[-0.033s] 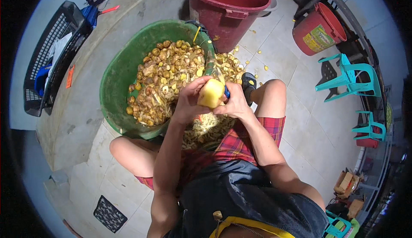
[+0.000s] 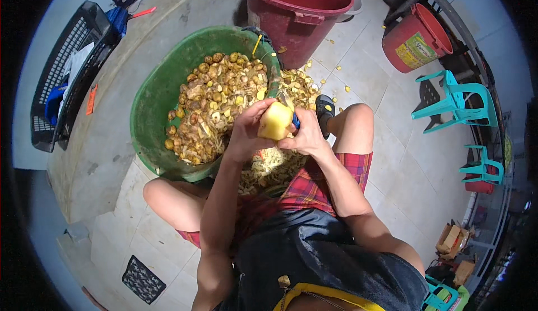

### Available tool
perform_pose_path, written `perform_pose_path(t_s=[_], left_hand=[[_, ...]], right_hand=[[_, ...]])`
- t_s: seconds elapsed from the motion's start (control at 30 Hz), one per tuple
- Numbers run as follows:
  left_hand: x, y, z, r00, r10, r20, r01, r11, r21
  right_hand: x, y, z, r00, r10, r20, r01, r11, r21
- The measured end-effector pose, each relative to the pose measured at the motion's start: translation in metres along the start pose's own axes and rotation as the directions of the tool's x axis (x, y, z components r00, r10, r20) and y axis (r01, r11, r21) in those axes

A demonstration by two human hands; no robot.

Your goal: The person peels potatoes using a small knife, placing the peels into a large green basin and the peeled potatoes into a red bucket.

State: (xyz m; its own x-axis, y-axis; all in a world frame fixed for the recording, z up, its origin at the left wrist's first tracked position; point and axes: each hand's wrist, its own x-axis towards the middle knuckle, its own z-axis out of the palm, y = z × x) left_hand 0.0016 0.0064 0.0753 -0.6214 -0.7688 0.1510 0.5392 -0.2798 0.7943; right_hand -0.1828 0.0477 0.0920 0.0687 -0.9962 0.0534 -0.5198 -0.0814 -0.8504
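Between my hands, above my lap, is a peeled yellow potato (image 2: 276, 121). My left hand (image 2: 245, 134) grips its left side with curled fingers. My right hand (image 2: 307, 134) closes around a blue-handled tool (image 2: 296, 120) at the potato's right side, its thumb by the potato's lower end. Most of the tool is hidden, so I cannot tell whether it is a knife or a peeler. Below my hands lies a heap of pale cut strips (image 2: 272, 165). Ahead and to the left, a large green tub (image 2: 151, 100) holds many small brown potatoes (image 2: 217, 57) mixed with peelings (image 2: 224, 100).
A big dark red bin (image 2: 286, 30) stands beyond the green tub. More peelings (image 2: 300, 84) lie on the floor beside it. At right are a smaller red bucket (image 2: 403, 39) and turquoise chairs (image 2: 473, 100). A black basket (image 2: 70, 70) rests on the ledge (image 2: 106, 126) at left.
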Motion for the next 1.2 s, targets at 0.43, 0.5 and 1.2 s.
perform_pose_path(t_s=[0.43, 0.5, 1.2], left_hand=[[0.005, -0.010, 0.000, 0.971, 0.177, -0.158, -0.172, 0.984, 0.046], [0.004, -0.008, 0.005, 0.974, 0.093, -0.207, -0.104, 0.994, -0.044], [0.003, -0.006, 0.003, 1.000, 0.000, -0.014, -0.002, 0.989, -0.149]], right_hand=[[-0.006, 0.011, 0.019, 0.952, -0.244, -0.183, 0.190, 0.944, -0.268], [-0.005, 0.012, 0.018, 0.975, -0.129, -0.183, 0.123, 0.992, -0.042], [0.002, -0.006, 0.001, 0.999, 0.002, -0.051, 0.002, 0.996, 0.090]])
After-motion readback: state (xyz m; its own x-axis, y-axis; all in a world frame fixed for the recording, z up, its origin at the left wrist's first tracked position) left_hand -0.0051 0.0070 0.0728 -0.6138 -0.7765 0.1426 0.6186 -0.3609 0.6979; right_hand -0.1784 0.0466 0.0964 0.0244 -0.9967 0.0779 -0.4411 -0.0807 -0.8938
